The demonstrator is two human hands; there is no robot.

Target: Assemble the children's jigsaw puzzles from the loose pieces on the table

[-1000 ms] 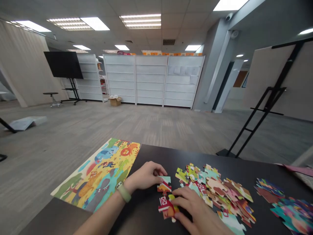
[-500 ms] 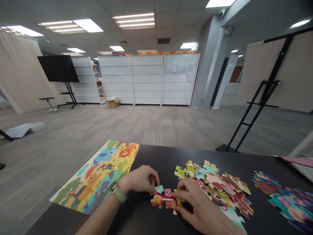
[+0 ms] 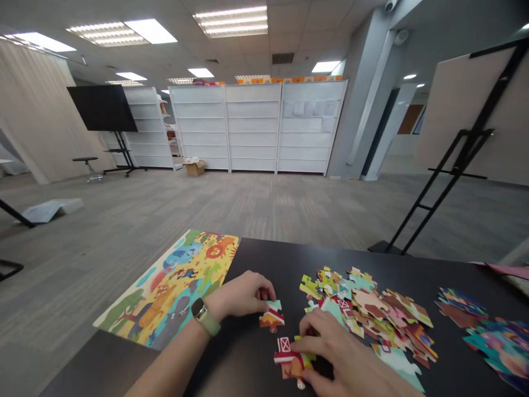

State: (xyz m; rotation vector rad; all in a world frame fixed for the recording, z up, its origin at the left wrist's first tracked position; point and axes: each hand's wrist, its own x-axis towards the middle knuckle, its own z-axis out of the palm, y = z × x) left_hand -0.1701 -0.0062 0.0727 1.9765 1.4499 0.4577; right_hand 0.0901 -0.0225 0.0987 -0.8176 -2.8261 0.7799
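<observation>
Closest in, the right hand (image 3: pixel 351 358) lies over the barn-print puzzle pieces (image 3: pixel 291 358), its grip pressed down on them, though any pinch is hidden. Just left, the left hand (image 3: pixel 243 295) has its fingertips (image 3: pixel 268 291) at a small joined puzzle cluster (image 3: pixel 271 317); that grip is curled, its hold unclear. Few pieces sit joined; the loose heap (image 3: pixel 367 314) remains large, with more pieces (image 3: pixel 496 347) rightward. Open dark surface (image 3: pixel 264 259) stretches behind, beside an animal picture sheet (image 3: pixel 173 292). White shelving (image 3: pixel 252 127) stands far off.

Red-and-white crossed-panel jigsaw piece (image 3: pixel 284 353)
</observation>
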